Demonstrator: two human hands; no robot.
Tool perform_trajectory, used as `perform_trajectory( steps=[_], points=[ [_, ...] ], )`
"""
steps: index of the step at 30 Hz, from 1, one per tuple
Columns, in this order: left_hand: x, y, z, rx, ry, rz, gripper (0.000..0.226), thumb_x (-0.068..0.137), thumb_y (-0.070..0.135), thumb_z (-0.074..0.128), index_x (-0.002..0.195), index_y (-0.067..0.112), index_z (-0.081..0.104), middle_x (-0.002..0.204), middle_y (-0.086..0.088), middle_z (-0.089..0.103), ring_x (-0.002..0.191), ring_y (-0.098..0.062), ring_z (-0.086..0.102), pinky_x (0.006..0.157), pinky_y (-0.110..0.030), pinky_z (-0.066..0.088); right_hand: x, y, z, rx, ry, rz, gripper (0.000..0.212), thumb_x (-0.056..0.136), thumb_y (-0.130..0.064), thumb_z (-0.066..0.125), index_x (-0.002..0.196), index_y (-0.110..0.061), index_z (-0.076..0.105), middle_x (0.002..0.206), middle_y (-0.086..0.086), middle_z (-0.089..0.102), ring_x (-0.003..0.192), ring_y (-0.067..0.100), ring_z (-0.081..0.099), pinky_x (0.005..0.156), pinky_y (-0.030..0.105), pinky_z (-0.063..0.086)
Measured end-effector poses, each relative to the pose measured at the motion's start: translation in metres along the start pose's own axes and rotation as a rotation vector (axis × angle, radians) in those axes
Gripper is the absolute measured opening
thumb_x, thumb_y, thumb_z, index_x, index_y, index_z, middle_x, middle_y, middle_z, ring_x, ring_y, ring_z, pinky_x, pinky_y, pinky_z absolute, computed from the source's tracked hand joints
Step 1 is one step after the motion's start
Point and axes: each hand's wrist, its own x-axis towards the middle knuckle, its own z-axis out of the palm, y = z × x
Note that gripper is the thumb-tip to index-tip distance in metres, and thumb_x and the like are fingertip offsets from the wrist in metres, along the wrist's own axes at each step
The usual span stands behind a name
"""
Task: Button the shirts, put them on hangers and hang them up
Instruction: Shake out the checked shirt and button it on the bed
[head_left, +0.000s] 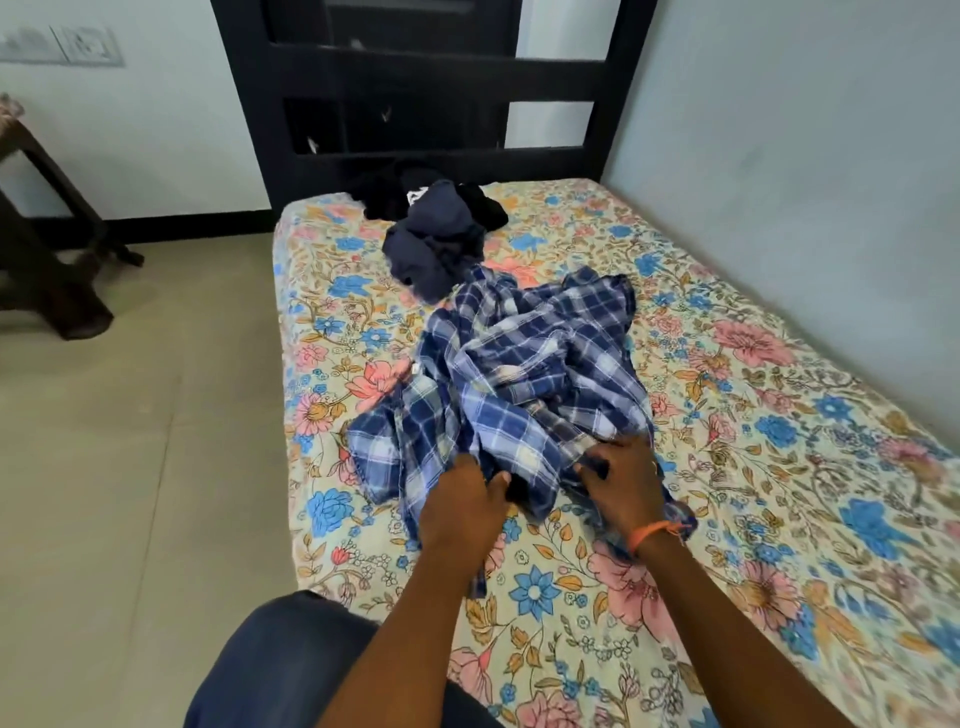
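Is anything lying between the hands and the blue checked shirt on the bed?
Nothing visible is. The left hand and the right hand both already grip the near edge of the crumpled blue-and-white checked shirt. The dark navy garment lies beyond it on the floral bedsheet.

Walls: pale blue-white plaster (779, 104)
Floor: beige tiles (130, 467)
Bed: floral-print sheet (779, 467), dark slatted wooden headboard (415, 67)
Left edge: dark wooden furniture legs (47, 249)

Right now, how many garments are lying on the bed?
3 that I can tell: the plaid shirt nearest, under both hands; a navy garment beyond it; a black garment by the headboard. The heaps may hide more.
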Motion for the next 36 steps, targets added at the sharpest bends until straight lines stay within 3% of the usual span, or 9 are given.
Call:
perform_trajectory(
  steps=[4,9,12,15,20,24,31,34,36],
  points=[
    [0.005,-0.002,0.002,-0.017,-0.022,-0.029,0.024,0.098,0.033,0.053,0.107,0.011,0.052,0.097,-0.009,0.063,0.089,-0.028,0.064,0.079,-0.045,0.055,0.034,0.019,-0.026,-0.104,0.063,0.103,0.011,0.083,0.004,0.067,0.088,-0.003,0.075,0.112,0.013,0.057,0.093,0.023,0.051,0.077,0.02,0.043],
    [0.004,0.0,-0.001,-0.176,0.085,-0.045,0.016,0.092,0.012,0.057,0.076,0.017,0.054,0.076,-0.001,0.059,0.07,-0.021,0.058,0.06,-0.031,0.047,0.037,-0.008,-0.045,-0.091,0.235,0.078,0.011,0.085,-0.007,0.069,0.095,-0.008,0.073,0.108,0.015,0.064,0.092,0.03,0.062,0.077,0.038,0.055],
    [0.007,0.005,-0.01,-0.326,0.164,-0.119,0.032,0.092,0.003,0.052,0.065,0.018,0.046,0.064,0.002,0.05,0.059,-0.018,0.049,0.048,-0.024,0.031,0.012,-0.077,-0.029,0.266,-0.147,-0.123,0.04,0.085,-0.038,0.074,0.117,-0.017,0.062,0.109,-0.008,0.055,0.098,0.008,0.054,0.085,0.027,0.046],
    [0.009,0.001,-0.016,-0.401,0.248,-0.18,0.018,0.096,0.001,0.047,0.081,0.01,0.053,0.073,-0.001,0.055,0.062,-0.015,0.051,0.049,-0.022,0.03,0.0,-0.107,0.003,0.21,-0.331,-0.214,0.02,0.092,-0.031,0.067,0.076,-0.022,0.059,0.076,-0.012,0.054,0.066,0.003,0.048,0.066,0.027,0.04],
    [0.007,0.0,-0.022,-0.422,0.305,-0.196,0.006,0.099,0.011,0.047,0.098,0.008,0.053,0.08,0.0,0.054,0.065,-0.007,0.047,0.052,-0.022,0.029,0.037,-0.065,-0.044,0.168,-0.15,0.07,0.042,0.099,-0.024,0.055,0.059,-0.018,0.047,0.054,-0.004,0.043,0.036,-0.001,0.034,0.039,0.01,0.029],
    [0.011,-0.002,-0.012,-0.309,0.23,-0.133,0.017,0.098,0.021,0.05,0.103,0.006,0.057,0.089,-0.007,0.061,0.069,-0.011,0.054,0.052,-0.024,0.034,0.078,0.004,-0.145,0.065,0.128,0.364,0.034,0.099,-0.023,0.052,0.065,-0.021,0.048,0.065,0.003,0.046,0.057,0.013,0.04,0.055,0.025,0.033],
    [-0.001,-0.005,-0.003,0.066,0.044,0.042,0.013,0.099,0.026,0.049,0.093,0.014,0.045,0.085,-0.004,0.056,0.083,-0.026,0.06,0.066,-0.033,0.042,0.001,0.089,-0.155,0.699,-0.379,0.721,0.016,0.089,-0.015,0.066,0.095,0.0,0.065,0.066,0.014,0.053,0.042,0.019,0.041,0.038,0.025,0.042],
    [-0.003,-0.004,0.0,0.037,0.031,0.062,0.014,0.098,0.024,0.05,0.099,0.01,0.054,0.091,-0.008,0.063,0.082,-0.027,0.062,0.07,-0.038,0.051,-0.021,0.113,-0.133,0.237,-0.299,0.669,0.025,0.092,-0.017,0.056,0.069,-0.007,0.058,0.066,0.012,0.055,0.061,0.022,0.053,0.059,0.033,0.052],
    [-0.007,-0.002,0.002,0.063,0.012,0.074,0.015,0.098,0.026,0.049,0.101,0.012,0.054,0.093,-0.007,0.063,0.085,-0.027,0.062,0.076,-0.042,0.053,-0.029,0.112,-0.118,-0.059,-0.012,0.569,0.01,0.084,-0.009,0.059,0.082,-0.002,0.065,0.09,0.021,0.065,0.084,0.031,0.06,0.075,0.035,0.048]
  ],
)
